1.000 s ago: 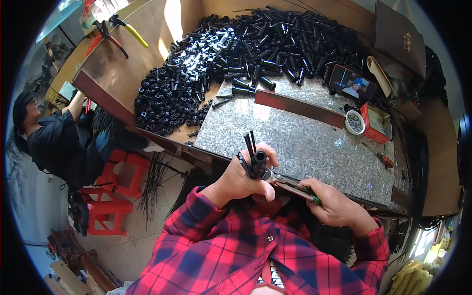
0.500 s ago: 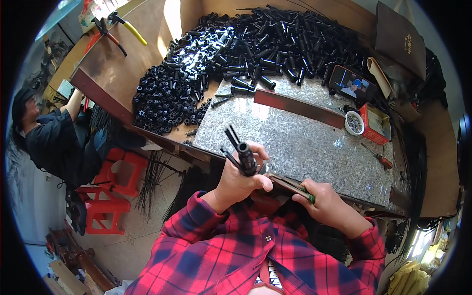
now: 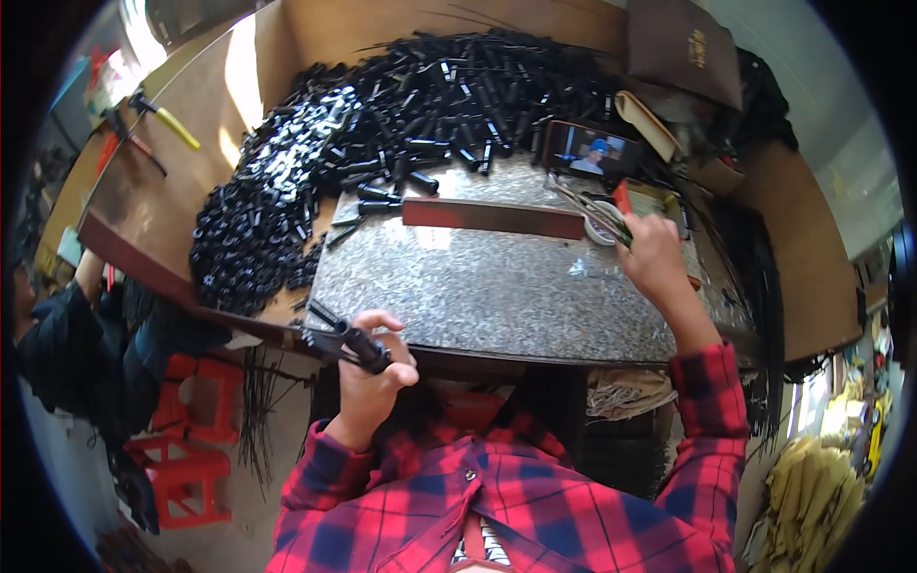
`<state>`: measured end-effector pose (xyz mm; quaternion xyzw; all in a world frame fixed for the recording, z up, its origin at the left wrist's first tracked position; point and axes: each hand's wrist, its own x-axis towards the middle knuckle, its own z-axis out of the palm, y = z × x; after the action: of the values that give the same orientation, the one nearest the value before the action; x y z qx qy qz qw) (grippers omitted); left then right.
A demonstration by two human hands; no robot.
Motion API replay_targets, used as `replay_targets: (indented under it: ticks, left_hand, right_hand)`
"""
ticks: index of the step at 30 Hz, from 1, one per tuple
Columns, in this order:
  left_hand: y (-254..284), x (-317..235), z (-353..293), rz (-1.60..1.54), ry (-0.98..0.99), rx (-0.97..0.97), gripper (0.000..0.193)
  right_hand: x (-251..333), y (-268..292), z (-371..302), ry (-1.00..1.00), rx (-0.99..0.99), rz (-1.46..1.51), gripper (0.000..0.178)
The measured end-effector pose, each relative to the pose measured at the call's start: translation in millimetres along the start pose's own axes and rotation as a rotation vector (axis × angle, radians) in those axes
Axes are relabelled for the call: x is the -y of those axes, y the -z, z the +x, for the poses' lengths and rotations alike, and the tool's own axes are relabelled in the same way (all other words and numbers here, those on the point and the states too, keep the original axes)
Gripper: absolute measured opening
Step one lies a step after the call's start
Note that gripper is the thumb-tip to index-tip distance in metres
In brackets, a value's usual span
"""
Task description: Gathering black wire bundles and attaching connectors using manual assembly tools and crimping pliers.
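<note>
My left hand [image 3: 371, 382] is closed around a few black tubular parts [image 3: 355, 346], held just off the near left edge of the stone slab [image 3: 458, 301]. Their slim ends point up and left. In my right hand [image 3: 657, 253] is a long, two-pronged metal tool like tweezers [image 3: 594, 207], with a bit of green at the grip. The tool reaches over a small white bowl [image 3: 600, 229], which it and my hand partly cover. Whether the tips hold anything is too small to tell. A red box [image 3: 626, 198] stands beside the bowl, close behind my hand.
A reddish flat bar [image 3: 492, 218] lies across the slab. Heaped black tubes [image 3: 478, 95] and small black pieces [image 3: 253, 248] fill the back and left. A phone [image 3: 590, 151] leans at the back right. Pliers [image 3: 167, 119] hang on the left board; a person [image 3: 72, 334] sits beyond it.
My right hand has moved away from the left, forward and right to the bowl, taking the tool along. My left hand has shifted left with the black parts. The whole view has shifted too.
</note>
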<state>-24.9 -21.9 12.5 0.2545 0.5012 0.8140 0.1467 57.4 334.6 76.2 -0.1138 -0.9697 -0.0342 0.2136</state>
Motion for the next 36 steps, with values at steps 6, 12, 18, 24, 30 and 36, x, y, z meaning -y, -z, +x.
replay_targets:
  ticks: [6,12,18,24,30,36]
  left_hand:
    - [-2,6,-3,0.021,-0.055,0.044,0.057]
    - [-3,1,-4,0.052,-0.064,0.034,0.065]
    - [-7,4,-3,0.064,-0.03,0.033,0.069]
    - [-7,3,-4,0.069,-0.033,0.049,0.067]
    - [-10,3,-3,0.057,-0.031,0.054,0.064]
    - [-11,6,-3,0.048,-0.029,0.059,0.064]
  right_hand:
    - [-8,-14,24,-0.107,0.323,-0.178,0.016]
    - [-7,-37,40,0.017,0.289,-0.143,0.01]
    - [-14,-40,43,-0.021,0.308,-0.155,0.011]
    - [-16,-41,44,-0.03,0.303,-0.151,0.011]
    - [-18,-43,41,-0.071,0.257,-0.105,0.014]
    - [-19,-46,38,-0.123,0.188,-0.04,0.013]
